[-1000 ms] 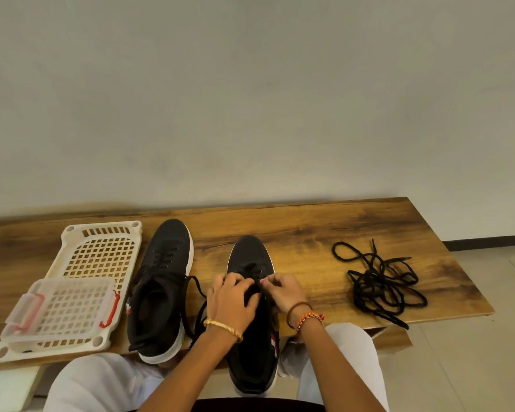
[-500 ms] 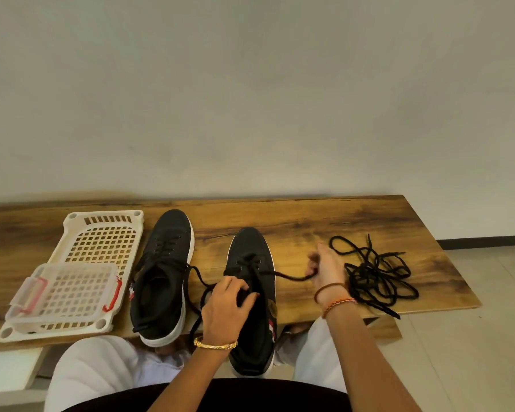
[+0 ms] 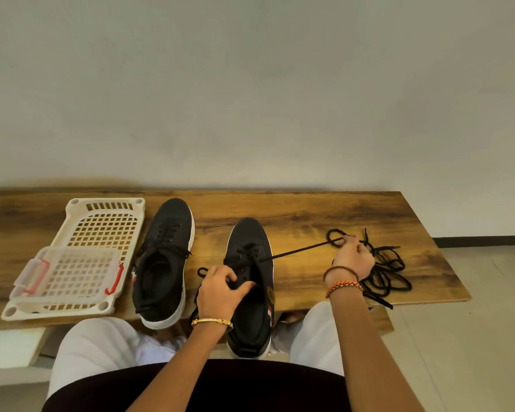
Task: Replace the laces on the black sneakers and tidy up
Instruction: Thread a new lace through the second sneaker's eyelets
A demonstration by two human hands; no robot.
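Note:
Two black sneakers with white soles lie on the wooden table (image 3: 324, 215), toes away from me. The left sneaker (image 3: 164, 257) is laced and untouched. My left hand (image 3: 220, 288) grips the tongue area of the right sneaker (image 3: 250, 292), whose heel hangs over the near edge. My right hand (image 3: 353, 258) pinches the end of a black lace (image 3: 298, 250) stretched taut from that shoe's upper eyelets out to the right. A tangled pile of loose black laces (image 3: 384, 272) sits under and beside my right hand.
A cream perforated plastic tray (image 3: 107, 224) lies at the left of the table with a smaller clear basket with red clips (image 3: 69, 273) on top of it. A grey wall stands right behind the table. Tiled floor (image 3: 473, 337) shows to the right.
Both hands were together at the right sneaker's eyelets. My right hand has since pulled the lace far out to the right over the lace pile, while my left hand stayed on the shoe.

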